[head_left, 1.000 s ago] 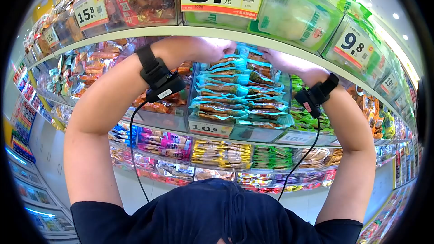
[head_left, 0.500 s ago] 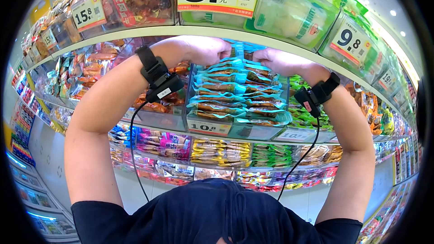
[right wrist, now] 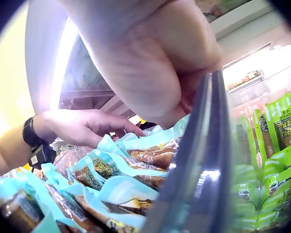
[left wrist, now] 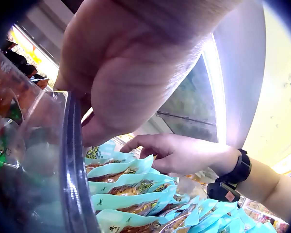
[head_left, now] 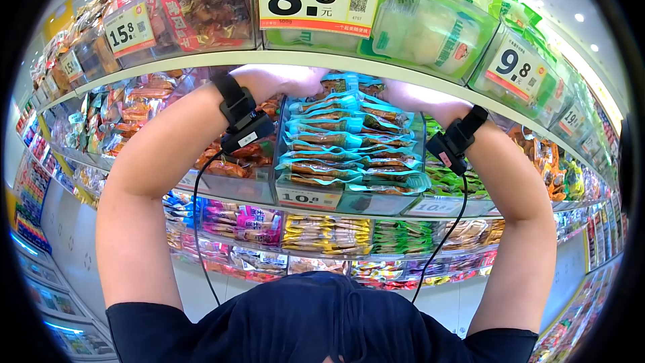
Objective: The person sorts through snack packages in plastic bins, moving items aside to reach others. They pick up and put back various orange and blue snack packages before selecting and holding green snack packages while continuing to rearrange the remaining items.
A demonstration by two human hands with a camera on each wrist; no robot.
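Observation:
Two rows of blue-edged snack packets (head_left: 322,140) stand in a clear bin on a shelf. My left hand (head_left: 295,81) reaches in at the bin's back left, partly under the shelf above. In the right wrist view, the left hand (right wrist: 89,127) lies over the packet tops with its fingers loosely extended. My right hand (head_left: 410,94) is at the back right of the same bin. The left wrist view shows the right hand (left wrist: 179,153) low over the packets, its index finger reaching forward. Packets and the bin wall hide its fingertips, so I cannot tell whether it pinches one.
The upper shelf edge (head_left: 282,58) runs just above both hands. Clear dividers (right wrist: 196,160) flank the bin, with green packets (right wrist: 286,126) to the right and reddish-brown packets (head_left: 235,161) to the left. A 10.8 price tag (head_left: 308,197) is on the bin's front.
Between the earlier frames both hands came slightly forward from the back of the bin. Now they have gone deeper again, and more of the fingers is hidden under the upper shelf.

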